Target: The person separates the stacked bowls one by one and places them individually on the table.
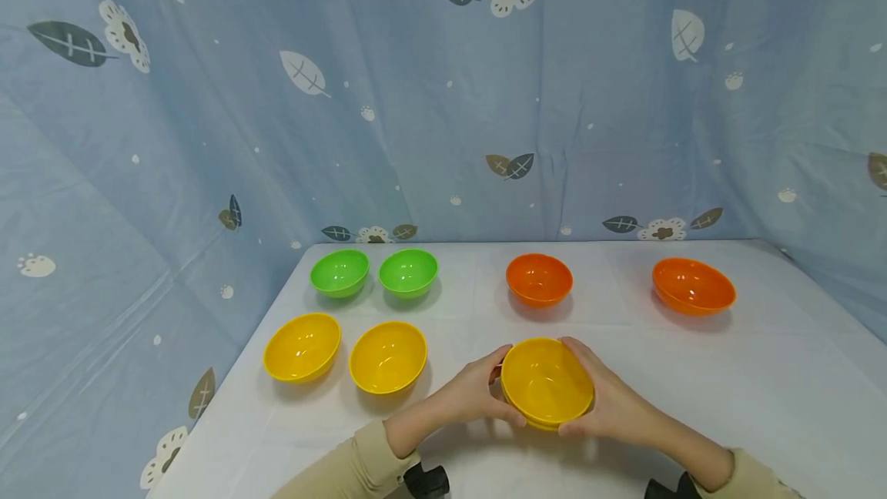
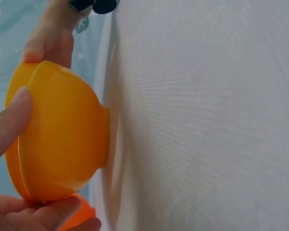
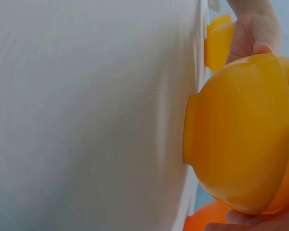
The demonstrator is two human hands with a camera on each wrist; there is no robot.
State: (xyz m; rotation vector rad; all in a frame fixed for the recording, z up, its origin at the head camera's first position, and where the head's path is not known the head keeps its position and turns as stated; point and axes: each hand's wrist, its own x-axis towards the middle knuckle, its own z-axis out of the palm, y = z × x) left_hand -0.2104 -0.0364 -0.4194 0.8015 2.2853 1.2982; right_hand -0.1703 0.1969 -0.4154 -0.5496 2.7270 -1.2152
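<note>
Two nested yellow bowls [image 1: 547, 382] are between my hands at the front middle of the table. My left hand [image 1: 478, 390] grips their left side, thumb at the near rim and fingers round the far side. On the opposite side my right hand [image 1: 604, 399] holds them the same way. In the left wrist view the outer bowl [image 2: 62, 137] has the rim of the inner bowl [image 2: 13, 159] standing out above it. The foot of the outer bowl [image 3: 189, 130] is close over the white cloth in the right wrist view.
To the left stand two single yellow bowls [image 1: 302, 348] [image 1: 388, 358]. Behind them are two green bowls [image 1: 339, 273] [image 1: 408, 273]. Two orange bowls [image 1: 539, 280] [image 1: 693, 286] stand farther back, centre and right. A patterned blue curtain [image 1: 416, 98] hangs behind the white table [image 1: 762, 376].
</note>
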